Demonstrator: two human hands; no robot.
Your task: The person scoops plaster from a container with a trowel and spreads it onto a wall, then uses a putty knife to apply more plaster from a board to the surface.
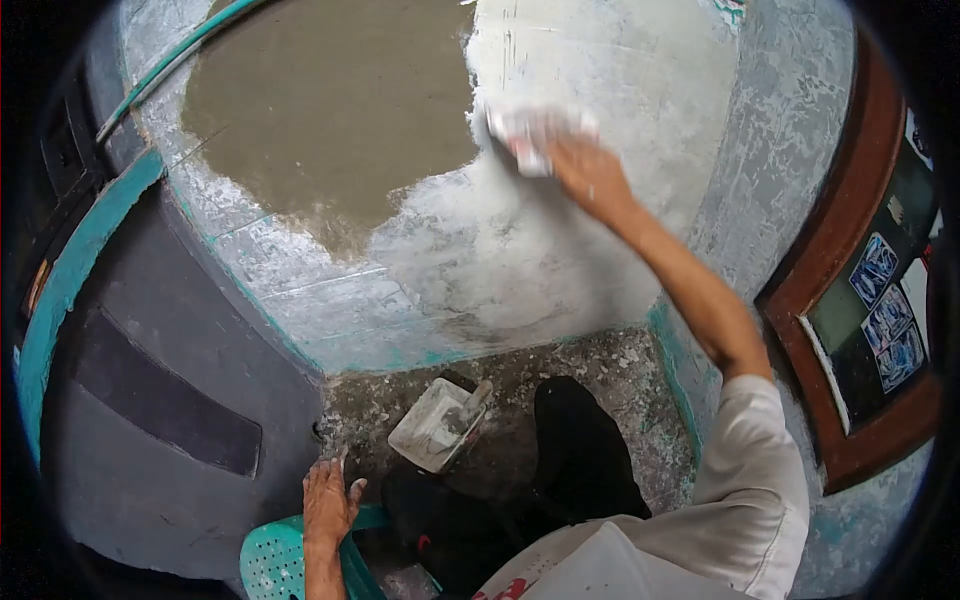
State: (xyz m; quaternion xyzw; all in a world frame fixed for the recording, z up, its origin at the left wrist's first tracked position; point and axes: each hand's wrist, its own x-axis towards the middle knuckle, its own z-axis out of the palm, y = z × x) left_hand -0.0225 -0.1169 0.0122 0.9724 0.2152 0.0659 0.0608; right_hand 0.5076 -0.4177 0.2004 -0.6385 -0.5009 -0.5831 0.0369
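Down close, the left hand (pixel 328 505) lies flat on the rim of the green chair (pixel 268 562), fingers spread and holding nothing, a prop for the body, I'd say. Just past it a tray (pixel 438 424) smeared with white paste sits on the speckled floor (pixel 610 365), near enough to reach. Now up the wall: the right arm stretches nearly straight, the right hand (pixel 588 172) closed round a blurred white trowel (pixel 522 132), which is pressed flat to the wall (pixel 800 120) right where the white coat meets the bare grey patch (pixel 330 100)
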